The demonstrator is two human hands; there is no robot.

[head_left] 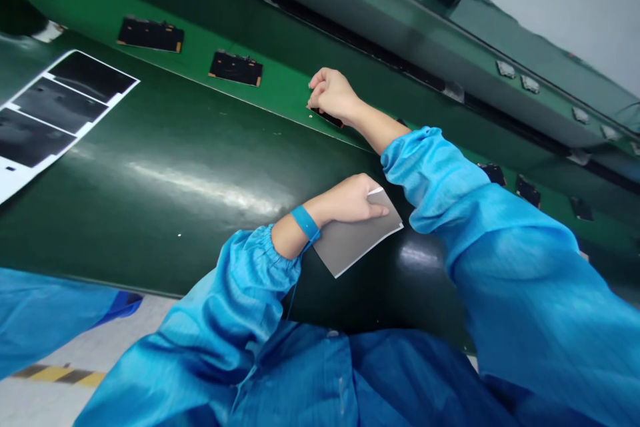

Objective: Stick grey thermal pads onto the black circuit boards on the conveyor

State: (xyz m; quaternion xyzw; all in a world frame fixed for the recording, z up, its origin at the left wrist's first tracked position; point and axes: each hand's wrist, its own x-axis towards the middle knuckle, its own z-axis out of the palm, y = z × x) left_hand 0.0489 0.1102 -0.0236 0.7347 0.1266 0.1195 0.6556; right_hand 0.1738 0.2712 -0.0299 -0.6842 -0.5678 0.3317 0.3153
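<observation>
A grey sheet (pixel 357 240) is held against the dark table (pixel 175 180) by the left hand (pixel 353 200). A black board (pixel 330 118) on the green belt (pixel 200 60) is gripped by the curled right hand (pixel 333 93).

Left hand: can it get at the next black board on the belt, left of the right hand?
Probably yes: only bare table and belt lie between left hand and that black board, though it rests on the grey sheet.

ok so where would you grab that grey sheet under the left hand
Probably the free corner at the right of the grey sheet, coming from the right: it lies flat and thin on the table, and the left hand covers its far side, leaving that corner clear.
</observation>
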